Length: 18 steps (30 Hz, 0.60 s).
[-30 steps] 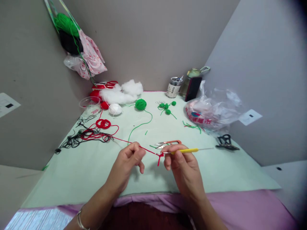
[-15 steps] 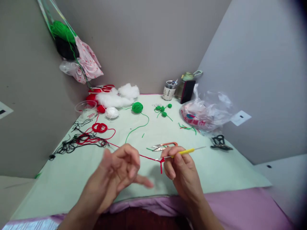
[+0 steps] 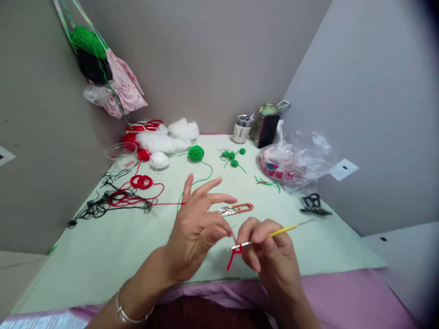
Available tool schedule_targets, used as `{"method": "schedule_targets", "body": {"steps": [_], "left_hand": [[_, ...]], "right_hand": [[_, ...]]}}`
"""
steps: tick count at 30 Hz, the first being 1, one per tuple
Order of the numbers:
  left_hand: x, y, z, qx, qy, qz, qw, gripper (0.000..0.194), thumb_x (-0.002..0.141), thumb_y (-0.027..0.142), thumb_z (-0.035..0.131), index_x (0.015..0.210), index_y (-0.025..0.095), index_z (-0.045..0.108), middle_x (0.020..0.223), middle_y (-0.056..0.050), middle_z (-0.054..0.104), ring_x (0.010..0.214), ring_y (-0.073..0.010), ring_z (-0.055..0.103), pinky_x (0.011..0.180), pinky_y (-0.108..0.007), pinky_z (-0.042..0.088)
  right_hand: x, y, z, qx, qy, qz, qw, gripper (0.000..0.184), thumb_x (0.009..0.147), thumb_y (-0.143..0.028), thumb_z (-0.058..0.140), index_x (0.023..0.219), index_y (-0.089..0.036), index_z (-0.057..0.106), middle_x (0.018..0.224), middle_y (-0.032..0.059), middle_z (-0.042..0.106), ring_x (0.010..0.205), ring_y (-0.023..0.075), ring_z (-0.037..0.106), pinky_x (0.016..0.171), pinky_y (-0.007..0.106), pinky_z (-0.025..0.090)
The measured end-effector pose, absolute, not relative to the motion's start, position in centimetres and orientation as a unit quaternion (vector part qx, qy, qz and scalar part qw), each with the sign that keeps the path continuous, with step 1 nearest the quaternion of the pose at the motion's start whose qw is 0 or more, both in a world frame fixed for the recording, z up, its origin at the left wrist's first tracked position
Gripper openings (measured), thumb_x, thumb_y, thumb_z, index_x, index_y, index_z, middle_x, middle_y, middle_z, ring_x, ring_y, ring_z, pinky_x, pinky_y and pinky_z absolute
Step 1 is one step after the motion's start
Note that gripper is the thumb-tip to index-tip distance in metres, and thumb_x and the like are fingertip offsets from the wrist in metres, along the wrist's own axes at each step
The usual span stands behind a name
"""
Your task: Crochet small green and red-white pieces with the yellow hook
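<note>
My right hand point(image 3: 274, 253) grips a yellow-handled crochet hook point(image 3: 284, 230), its metal tip pointing left. A small loop of red yarn point(image 3: 237, 250) sits on the hook near the tip, with a short tail hanging below it. Thumb and index finger of my left hand point(image 3: 197, 228) pinch the red strand just above the loop, while the other fingers are spread. That strand runs left across the table to a red tangle. Behind my hands lie thread snips point(image 3: 242, 208) with an orange handle, partly hidden by my left fingers.
Black cords point(image 3: 98, 205) tangle with the red yarn at left. Further back are white stuffing point(image 3: 164, 139), a white yarn ball point(image 3: 159, 160), a green yarn ball point(image 3: 195, 153) and small green pieces point(image 3: 232, 156). A plastic bag point(image 3: 291, 160) and black claw clip point(image 3: 315, 205) lie right.
My left hand let the red strand go, opened and swung left, then came back and took hold of it by the loop. The hook and loop have come lower, nearer me.
</note>
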<state>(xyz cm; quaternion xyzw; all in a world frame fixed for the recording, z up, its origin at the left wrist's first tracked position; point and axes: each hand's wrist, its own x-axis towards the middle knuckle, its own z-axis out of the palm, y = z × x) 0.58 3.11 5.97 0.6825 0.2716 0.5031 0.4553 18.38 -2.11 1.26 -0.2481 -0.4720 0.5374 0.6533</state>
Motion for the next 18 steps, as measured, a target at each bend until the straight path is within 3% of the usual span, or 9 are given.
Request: {"method": "schedule_targets", "body": {"steps": [2, 4, 6, 8, 13, 18], "left_hand": [[0.6, 2.3, 4.9, 0.693, 0.296, 0.475, 0.455, 0.036, 0.102, 0.052, 0.059, 0.102, 0.032, 0.089, 0.132, -0.009, 0.077, 0.155, -0.0340, 0.039, 0.131, -0.045, -0.007], [0.8, 1.5, 4.0, 0.657, 0.296, 0.446, 0.532, 0.033, 0.103, 0.047, 0.060, 0.121, 0.034, 0.084, 0.140, -0.008, 0.073, 0.152, -0.0334, 0.043, 0.130, -0.048, 0.013], [1.1, 0.8, 3.3, 0.583, 0.290, 0.428, 0.627, 0.033, 0.099, 0.046, 0.068, 0.127, 0.035, 0.081, 0.138, -0.008, 0.074, 0.138, -0.0329, 0.055, 0.120, -0.045, 0.035], [1.5, 0.4, 2.9, 0.497, 0.298, 0.430, 0.692, 0.033, 0.096, 0.044, 0.073, 0.127, 0.037, 0.081, 0.129, -0.006, 0.077, 0.119, -0.0281, 0.064, 0.106, -0.039, 0.046], [1.7, 0.5, 3.2, 0.392, 0.301, 0.449, 0.744, 0.033, 0.088, 0.034, 0.085, 0.121, 0.035, 0.083, 0.091, 0.001, 0.072, 0.086, -0.0142, 0.059, 0.088, -0.026, 0.046], [1.4, 1.0, 3.6, 0.372, 0.302, 0.458, 0.749, 0.032, 0.083, 0.028, 0.089, 0.114, 0.033, 0.086, 0.087, 0.001, 0.071, 0.084, -0.0120, 0.057, 0.086, -0.024, 0.045]], "right_hand": [[18.7, -2.0, 1.2, -0.275, -0.492, 0.476, 0.675, 0.016, 0.104, -0.037, 0.063, 0.100, -0.029, 0.077, 0.094, 0.0028, 0.077, 0.043, 0.0057, 0.048, 0.045, 0.024, 0.040], [18.9, -1.9, 0.9, -0.298, -0.520, 0.416, 0.684, 0.016, 0.105, -0.032, 0.062, 0.103, -0.028, 0.078, 0.099, 0.0037, 0.077, 0.050, 0.0073, 0.054, 0.050, 0.026, 0.046], [18.9, -2.0, 0.7, -0.310, -0.548, 0.372, 0.682, 0.018, 0.106, -0.029, 0.061, 0.106, -0.028, 0.078, 0.102, 0.0045, 0.077, 0.056, 0.0090, 0.059, 0.056, 0.027, 0.051], [18.7, -2.1, 0.8, -0.319, -0.573, 0.343, 0.673, 0.019, 0.106, -0.027, 0.059, 0.108, -0.028, 0.078, 0.103, 0.0047, 0.078, 0.061, 0.0105, 0.060, 0.060, 0.028, 0.053], [18.1, -2.0, 1.2, -0.322, -0.604, 0.316, 0.656, 0.020, 0.107, -0.026, 0.058, 0.111, -0.030, 0.078, 0.105, 0.0049, 0.080, 0.070, 0.0130, 0.063, 0.057, 0.025, 0.053], [17.9, -1.9, 1.3, -0.332, -0.607, 0.306, 0.654, 0.021, 0.107, -0.024, 0.057, 0.111, -0.028, 0.077, 0.108, 0.0051, 0.079, 0.063, 0.0107, 0.059, 0.057, 0.026, 0.054]]}}
